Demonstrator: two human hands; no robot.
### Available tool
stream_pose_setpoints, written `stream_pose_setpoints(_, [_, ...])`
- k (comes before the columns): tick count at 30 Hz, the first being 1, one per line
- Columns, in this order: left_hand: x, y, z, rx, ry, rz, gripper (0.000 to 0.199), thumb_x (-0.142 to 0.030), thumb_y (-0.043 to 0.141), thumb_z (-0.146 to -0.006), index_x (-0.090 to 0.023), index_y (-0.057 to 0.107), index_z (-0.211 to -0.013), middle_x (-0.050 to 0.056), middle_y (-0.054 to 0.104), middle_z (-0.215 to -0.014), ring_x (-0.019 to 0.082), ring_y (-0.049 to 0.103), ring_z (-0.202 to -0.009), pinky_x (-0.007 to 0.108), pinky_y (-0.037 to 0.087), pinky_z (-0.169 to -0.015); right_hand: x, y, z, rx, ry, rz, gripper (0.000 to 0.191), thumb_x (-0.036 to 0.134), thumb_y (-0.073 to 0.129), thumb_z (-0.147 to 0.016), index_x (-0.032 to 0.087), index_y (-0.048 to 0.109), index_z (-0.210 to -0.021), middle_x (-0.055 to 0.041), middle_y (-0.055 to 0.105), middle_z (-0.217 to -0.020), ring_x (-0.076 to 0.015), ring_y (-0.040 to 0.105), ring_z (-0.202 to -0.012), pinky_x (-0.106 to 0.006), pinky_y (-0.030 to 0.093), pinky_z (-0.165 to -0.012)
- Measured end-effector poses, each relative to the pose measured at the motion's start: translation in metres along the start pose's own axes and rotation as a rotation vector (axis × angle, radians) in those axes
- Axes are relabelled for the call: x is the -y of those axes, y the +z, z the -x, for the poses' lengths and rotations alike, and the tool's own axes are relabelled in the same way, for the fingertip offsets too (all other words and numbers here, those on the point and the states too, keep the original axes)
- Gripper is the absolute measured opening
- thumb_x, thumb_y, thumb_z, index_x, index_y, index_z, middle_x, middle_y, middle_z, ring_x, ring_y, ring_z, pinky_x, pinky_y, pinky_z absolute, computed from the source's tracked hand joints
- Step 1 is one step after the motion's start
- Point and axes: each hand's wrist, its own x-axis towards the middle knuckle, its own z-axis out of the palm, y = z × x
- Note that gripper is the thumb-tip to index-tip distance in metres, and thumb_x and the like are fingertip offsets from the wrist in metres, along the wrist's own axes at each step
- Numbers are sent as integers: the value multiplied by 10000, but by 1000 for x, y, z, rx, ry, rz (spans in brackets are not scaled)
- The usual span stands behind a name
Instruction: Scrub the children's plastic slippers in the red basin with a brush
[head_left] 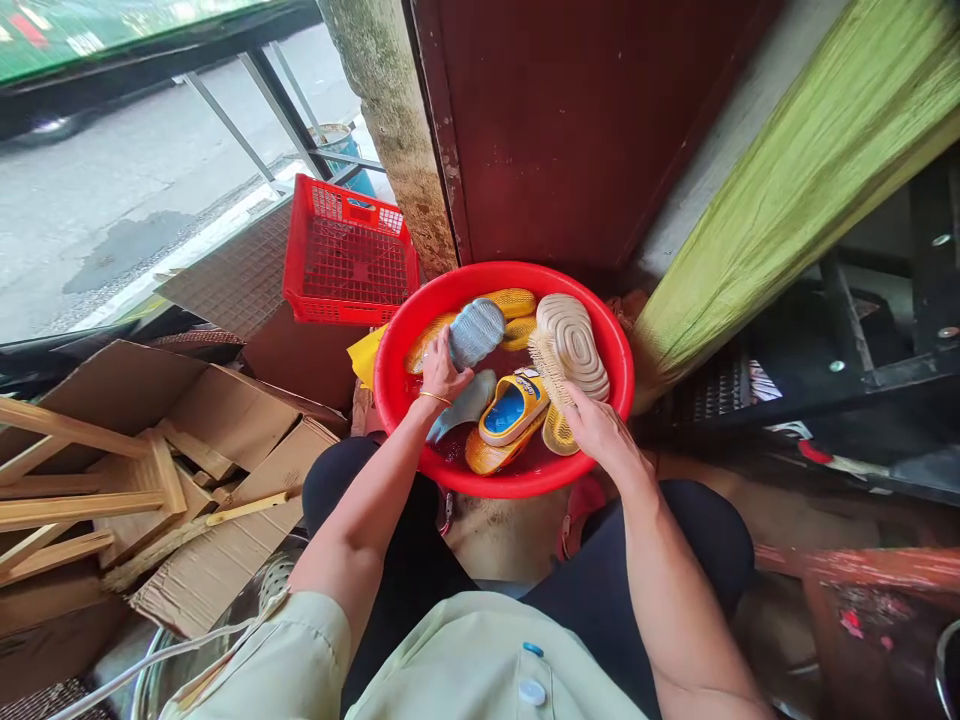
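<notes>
A red basin [517, 486] between my knees holds several slippers in reddish-looking water. My left hand [444, 374] grips the edge of a grey-blue slipper [478, 332], which lies with its textured sole up. In my right hand [600, 428] is a scrub brush [549, 370], its pale bristles facing left. Right beside the brush rests a beige slipper [576, 345] with a ridged sole. A yellow clog [514, 408] with a blue inside sits upright near the basin's front. Close to my left wrist, another grey-blue slipper [471, 400] is partly in the water. Yellow footwear [511, 302] lies at the back.
Behind the basin on the left stands a red plastic crate [352, 255]. Cardboard [247, 440] and wooden pieces [82, 508] are piled at my left. A dark red door [577, 120] rises ahead, with a green cloth [780, 190] hanging to the right.
</notes>
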Motion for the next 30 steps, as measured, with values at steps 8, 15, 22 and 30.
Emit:
stream_pose_setpoints(8, [-43,-22,7,-63,162,526,943,-397,719,-758,-139,331,-1578,160,493,-1543,360,406,-1476,480,343,-1243,5,0,1,-100,-7,-64,540,296,404,-1039,227,501,-1565,-106,699,-1405,-282,664,-1285,-372,512,-1085])
stream_pose_setpoints(15, [-53,-32,37,432,-308,1175,601,-437,540,-836,-205,578,-1389,90,736,-1060,266,725,-929,391,621,-751,39,17,2,-99,-66,-95,601,327,318,-1066,192,384,-1648,-137,723,-1325,-267,723,-1125,-357,563,-1000])
stream_pose_setpoints(22, [-42,-4,69,424,-551,1382,421,-323,683,-753,-211,619,-1153,33,716,-868,168,672,-644,236,525,-514,74,39,-3,87,-8,340,612,236,307,-1086,357,267,-1685,-146,701,-1192,-256,743,-904,-346,552,-790])
stream_pose_setpoints(30, [-40,-7,67,499,-672,1449,471,-287,724,-772,-228,663,-1235,9,714,-837,165,657,-621,251,544,-535,74,32,-24,37,46,329,588,252,241,-1101,278,265,-1688,-174,705,-1165,-279,725,-981,-350,529,-806])
